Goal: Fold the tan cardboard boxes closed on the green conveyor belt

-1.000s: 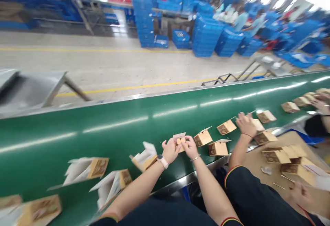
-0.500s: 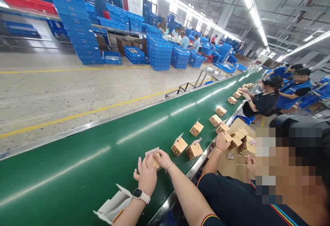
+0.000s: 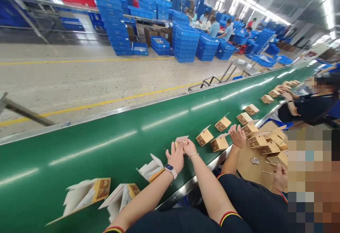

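Observation:
Both of my hands are on a small light-brown cardboard box (image 3: 181,140), its pale lid flap raised, on the green conveyor belt. My left hand (image 3: 175,157), with a watch at the wrist, grips its near left side, fingers bent and partly spread. On the right side my right hand (image 3: 190,148), with a bracelet, closes its fingers on the box; the hands hide much of it. Left of my hands lie an open box (image 3: 152,169) with white inner flaps and two more, a left box (image 3: 87,194) and a near box (image 3: 122,197), partly behind my left forearm.
To the right, several boxes, including a flap-up box (image 3: 204,138), sit on the belt (image 3: 106,148). A co-worker's hand (image 3: 237,136) with spread fingers hovers beside them. More boxes stand on a cardboard-covered surface (image 3: 247,165). A metal rail (image 3: 191,181) edges the belt.
The view has swung left, so the scene sits further right and more open boxes show at lower left. My hands remain on the box. The co-worker's hand has released a box and opened.

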A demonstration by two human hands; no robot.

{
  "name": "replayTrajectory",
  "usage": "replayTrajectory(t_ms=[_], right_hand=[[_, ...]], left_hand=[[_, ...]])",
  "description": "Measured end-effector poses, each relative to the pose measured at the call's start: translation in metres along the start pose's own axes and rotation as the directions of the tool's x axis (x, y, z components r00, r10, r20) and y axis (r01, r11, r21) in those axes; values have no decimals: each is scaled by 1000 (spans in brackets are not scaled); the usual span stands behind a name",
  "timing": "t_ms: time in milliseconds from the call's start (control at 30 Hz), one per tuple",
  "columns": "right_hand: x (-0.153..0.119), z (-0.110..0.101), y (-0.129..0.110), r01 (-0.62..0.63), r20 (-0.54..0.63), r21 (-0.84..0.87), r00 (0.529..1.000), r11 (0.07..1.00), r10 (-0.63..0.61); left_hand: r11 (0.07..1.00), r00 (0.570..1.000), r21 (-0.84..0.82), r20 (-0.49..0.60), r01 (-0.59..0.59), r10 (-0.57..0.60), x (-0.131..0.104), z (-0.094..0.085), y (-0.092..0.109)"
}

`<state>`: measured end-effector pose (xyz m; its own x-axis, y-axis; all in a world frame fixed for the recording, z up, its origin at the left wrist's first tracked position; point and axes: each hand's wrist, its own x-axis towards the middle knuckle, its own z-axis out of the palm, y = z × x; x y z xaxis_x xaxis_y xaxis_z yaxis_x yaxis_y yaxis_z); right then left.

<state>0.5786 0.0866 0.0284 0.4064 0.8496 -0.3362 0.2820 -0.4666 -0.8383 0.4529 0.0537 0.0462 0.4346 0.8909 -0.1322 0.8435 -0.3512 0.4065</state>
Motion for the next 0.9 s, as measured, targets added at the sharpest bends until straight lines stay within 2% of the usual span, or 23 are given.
replayTrajectory(t_ms=[67, 133, 200, 233, 267, 300, 333, 400, 467, 533, 633, 700, 733, 800, 900], right_hand=[[14, -51, -14, 28, -33, 28, 999, 999, -27], [37, -108, -24, 59, -99, 57, 994, 997, -53], [60, -147, -25, 57, -210, 150, 977, 987, -25], [69, -154, -22, 52, -255, 166, 967, 985, -8], [74, -151, -16, 43, -265, 171, 964, 984, 4], [76, -140, -8, 25, -263, 178, 964, 984, 23], [76, -121, 2, 5, -253, 179, 967, 984, 42], [69, -74, 21, -41, -229, 185, 970, 982, 84], [62, -32, 37, -90, -208, 191, 970, 977, 130], [58, -8, 45, -137, -199, 203, 964, 970, 178], [63, -2, 47, -181, -220, 240, 947, 954, 236], [67, -8, 46, -188, -247, 273, 934, 943, 258], [68, -11, 46, -184, -263, 289, 928, 939, 263], [66, -12, 46, -168, -295, 317, 918, 933, 266], [54, 1, 50, -158, -327, 353, 903, 922, 280]], left_hand=[[996, 999, -75, 8, -48, 49, -9, -12, 10], [958, 982, -219, 0, -184, 189, -24, -23, 18], [826, 918, -439, 8, -352, 396, -42, -35, 22], [727, 872, -559, 15, -399, 490, -51, -42, 22], [623, 827, -671, 25, -402, 561, -59, -48, 21], [528, 793, -766, 39, -367, 608, -65, -54, 19], [451, 771, -838, 58, -308, 634, -70, -60, 16], [354, 754, -921, 114, -164, 647, -76, -66, 10], [333, 739, -943, 208, -24, 641, -79, -65, 5], [401, 710, -909, 355, 111, 608, -83, -57, 1], [592, 655, -765, 585, 252, 477, -89, -41, -7], [668, 642, -688, 654, 283, 401, -94, -37, -14], [674, 650, -679, 657, 290, 382, -96, -39, -19], [626, 684, -719, 621, 304, 381, -98, -52, -32], [506, 724, -803, 548, 314, 420, -100, -90, -54]])
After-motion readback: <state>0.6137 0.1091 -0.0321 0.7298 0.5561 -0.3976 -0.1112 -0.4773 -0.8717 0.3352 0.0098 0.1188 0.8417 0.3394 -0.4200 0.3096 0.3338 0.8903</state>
